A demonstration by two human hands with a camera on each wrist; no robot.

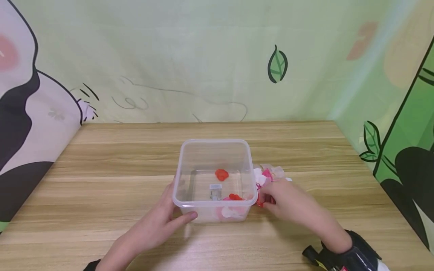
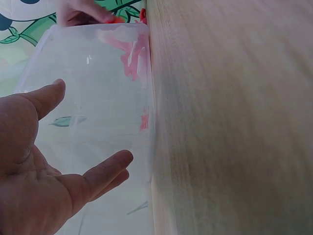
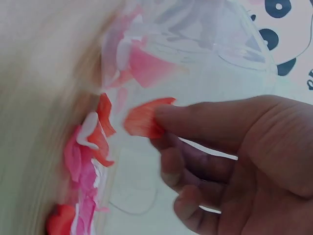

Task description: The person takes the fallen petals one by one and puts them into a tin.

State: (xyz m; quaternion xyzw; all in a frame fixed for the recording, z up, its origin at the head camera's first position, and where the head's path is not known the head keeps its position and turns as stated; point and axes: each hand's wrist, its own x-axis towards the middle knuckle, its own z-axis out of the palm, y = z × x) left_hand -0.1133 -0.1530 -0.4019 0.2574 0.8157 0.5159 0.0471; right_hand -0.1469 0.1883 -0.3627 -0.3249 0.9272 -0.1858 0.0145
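A clear plastic container (image 1: pixel 203 213) stands open-topped on the table. My left hand (image 1: pixel 157 222) rests along its left side, thumb near the front wall and fingers spread. Beside the container's right wall, my right hand (image 1: pixel 291 203) pinches a red petal (image 3: pixel 139 119) between thumb and index finger. A small heap of pink, white and red petals (image 3: pixel 85 166) lies on the table next to that wall. Inside the container are a red petal (image 1: pixel 222 174), another red petal (image 1: pixel 235 197) near the front and some pink and white ones behind the front wall.
A small transparent piece with a pale top (image 1: pixel 215 192) shows within the container; its kind is unclear. The wood-grain table (image 1: pixel 118 150) extends to both sides. A printed backdrop (image 1: pixel 203 67) rises along its back and sides.
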